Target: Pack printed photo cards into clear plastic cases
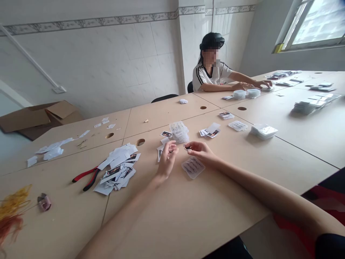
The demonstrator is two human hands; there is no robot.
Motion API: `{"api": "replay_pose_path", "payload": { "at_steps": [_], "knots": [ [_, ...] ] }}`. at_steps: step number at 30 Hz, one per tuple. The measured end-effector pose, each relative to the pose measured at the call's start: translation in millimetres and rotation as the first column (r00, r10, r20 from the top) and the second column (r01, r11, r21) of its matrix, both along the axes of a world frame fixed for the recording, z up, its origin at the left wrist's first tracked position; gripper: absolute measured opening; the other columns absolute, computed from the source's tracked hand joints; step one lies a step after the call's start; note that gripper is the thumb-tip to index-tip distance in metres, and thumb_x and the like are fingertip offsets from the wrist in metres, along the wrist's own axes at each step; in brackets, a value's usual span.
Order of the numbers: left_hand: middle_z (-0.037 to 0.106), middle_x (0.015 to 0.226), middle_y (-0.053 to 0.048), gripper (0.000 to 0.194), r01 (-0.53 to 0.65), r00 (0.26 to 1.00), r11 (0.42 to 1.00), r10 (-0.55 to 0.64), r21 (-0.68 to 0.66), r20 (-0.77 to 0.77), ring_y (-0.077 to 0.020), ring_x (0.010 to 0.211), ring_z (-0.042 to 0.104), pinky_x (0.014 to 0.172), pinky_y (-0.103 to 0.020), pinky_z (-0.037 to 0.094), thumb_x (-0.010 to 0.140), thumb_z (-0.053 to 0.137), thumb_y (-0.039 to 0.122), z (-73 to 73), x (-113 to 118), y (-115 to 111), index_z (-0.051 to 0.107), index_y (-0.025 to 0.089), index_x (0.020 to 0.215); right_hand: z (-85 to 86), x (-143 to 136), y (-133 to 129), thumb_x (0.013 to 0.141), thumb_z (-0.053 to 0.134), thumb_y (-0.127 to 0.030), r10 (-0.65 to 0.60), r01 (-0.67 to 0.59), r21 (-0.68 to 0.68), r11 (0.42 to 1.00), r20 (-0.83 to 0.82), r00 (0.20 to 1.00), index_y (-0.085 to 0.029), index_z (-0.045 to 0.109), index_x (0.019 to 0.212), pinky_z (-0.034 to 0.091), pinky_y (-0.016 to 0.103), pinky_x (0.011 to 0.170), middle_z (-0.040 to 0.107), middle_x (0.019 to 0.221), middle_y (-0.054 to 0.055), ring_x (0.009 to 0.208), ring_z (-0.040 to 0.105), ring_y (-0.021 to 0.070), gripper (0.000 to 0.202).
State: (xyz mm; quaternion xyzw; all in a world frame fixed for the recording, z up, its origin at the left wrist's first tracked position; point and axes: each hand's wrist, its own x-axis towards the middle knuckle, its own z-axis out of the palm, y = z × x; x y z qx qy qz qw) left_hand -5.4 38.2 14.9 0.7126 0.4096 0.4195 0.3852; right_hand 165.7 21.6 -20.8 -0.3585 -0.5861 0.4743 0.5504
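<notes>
My left hand (167, 158) is raised over the table with its fingers curled; what they hold, if anything, is too small to name. Close on its right, my right hand (198, 149) pinches a small dark item (187, 147) between thumb and fingers. Just below the hands lies a clear plastic case (193, 167) with several small slim items in rows. Behind them stands a stack of similar clear cases (179, 131). Printed cards (166, 134) lie beside the stack, partly hidden by my left hand.
Red-handled pliers (85, 175) touch a pile of cards (118, 171) at the left. Yellow threads (14, 201) lie far left. More cases (263, 131) and cards (211, 130) sit to the right. Across the table (151, 223), a person (214, 75) handles cases.
</notes>
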Motion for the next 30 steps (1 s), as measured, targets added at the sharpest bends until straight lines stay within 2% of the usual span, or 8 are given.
{"api": "replay_pose_path", "payload": {
  "at_steps": [2, 5, 8, 14, 19, 23, 26, 30],
  "knots": [
    [0.049, 0.104, -0.006, 0.031, 0.048, 0.997, 0.997, -0.044, -0.066, 0.069, -0.0168, 0.097, 0.051, 0.082, -0.032, 0.043, 0.081, 0.039, 0.037, -14.0, 0, -5, 0.044, 0.022, 0.107, 2.3, -2, -3, 0.067, 0.065, -0.034, -0.046, 0.019, 0.169, 0.985, 0.158, 0.986, -0.018, 0.058, 0.094, 0.042, 0.025, 0.063, 0.06, 0.089, 0.004, 0.071, 0.053, 0.0121, 0.032],
    [0.048, 0.106, -0.006, 0.03, 0.152, 0.98, 0.982, -0.136, -0.108, 0.142, -0.0157, 0.095, 0.052, 0.081, -0.031, 0.043, 0.082, 0.038, 0.036, -22.1, -3, -11, 0.041, 0.023, 0.109, 0.2, -4, -3, 0.062, 0.068, -0.034, -0.134, -0.028, 0.393, 0.919, 0.378, 0.916, -0.019, 0.058, 0.092, 0.044, 0.028, 0.065, 0.06, 0.084, 0.004, 0.073, 0.054, 0.0146, 0.035],
    [0.05, 0.1, -0.004, 0.028, 0.229, 0.964, 0.97, -0.214, -0.086, 0.16, -0.0142, 0.09, 0.054, 0.08, -0.029, 0.044, 0.077, 0.049, 0.03, -24.8, -1, -14, 0.042, 0.022, 0.102, -5.6, -6, -3, 0.064, 0.067, -0.032, -0.189, -0.116, 0.497, 0.86, 0.521, 0.832, -0.02, 0.056, 0.098, 0.045, 0.031, 0.069, 0.06, 0.086, 0.006, 0.077, 0.056, 0.0172, 0.038],
    [0.049, 0.096, -0.003, 0.031, 0.188, 0.967, 0.982, -0.185, 0.0, 0.174, -0.0136, 0.086, 0.055, 0.074, -0.027, 0.045, 0.067, 0.061, 0.019, -28.9, 3, -14, 0.043, 0.021, 0.092, -4.7, -3, -4, 0.064, 0.067, -0.035, -0.235, -0.152, 0.541, 0.827, 0.578, 0.781, -0.018, 0.055, 0.097, 0.047, 0.031, 0.068, 0.061, 0.087, 0.008, 0.078, 0.057, 0.0185, 0.039],
    [0.052, 0.084, 0.0, 0.024, 0.297, 0.931, 0.951, -0.27, -0.08, 0.247, -0.0124, 0.083, 0.056, 0.07, -0.024, 0.045, 0.068, 0.061, 0.018, -29.0, 1, -12, 0.041, 0.02, 0.081, -1.5, 1, -3, 0.065, 0.066, -0.04, -0.299, -0.117, 0.582, 0.805, 0.568, 0.767, -0.019, 0.055, 0.095, 0.045, 0.029, 0.064, 0.06, 0.086, 0.007, 0.076, 0.057, 0.0176, 0.038],
    [0.053, 0.084, -0.001, 0.021, 0.28, 0.936, 0.952, -0.244, -0.12, 0.252, -0.0116, 0.076, 0.056, 0.066, -0.024, 0.047, 0.067, 0.062, 0.02, -31.3, -2, -10, 0.045, 0.019, 0.08, -3.8, 3, 2, 0.063, 0.065, -0.046, -0.282, -0.182, 0.593, 0.784, 0.601, 0.748, -0.019, 0.055, 0.098, 0.044, 0.03, 0.064, 0.06, 0.087, 0.007, 0.077, 0.056, 0.0186, 0.045],
    [0.053, 0.092, -0.004, 0.015, 0.26, 0.951, 0.959, -0.235, -0.109, 0.202, -0.0123, 0.078, 0.056, 0.072, -0.027, 0.047, 0.066, 0.062, 0.02, -32.8, -2, -7, 0.054, 0.017, 0.078, -2.4, 4, 2, 0.057, 0.068, -0.05, -0.243, -0.19, 0.58, 0.792, 0.584, 0.774, -0.019, 0.055, 0.096, 0.045, 0.03, 0.064, 0.059, 0.086, 0.008, 0.076, 0.056, 0.0194, 0.052],
    [0.052, 0.1, -0.005, 0.022, 0.247, 0.953, 0.962, -0.22, -0.114, 0.206, -0.0133, 0.083, 0.054, 0.075, -0.028, 0.048, 0.064, 0.064, 0.02, -32.9, -2, -5, 0.059, 0.018, 0.085, 1.8, 1, -1, 0.078, 0.052, -0.036, -0.204, -0.103, 0.52, 0.848, 0.5, 0.842, -0.02, 0.056, 0.091, 0.044, 0.03, 0.065, 0.059, 0.082, 0.006, 0.075, 0.054, 0.0164, 0.021]
  ]
}}
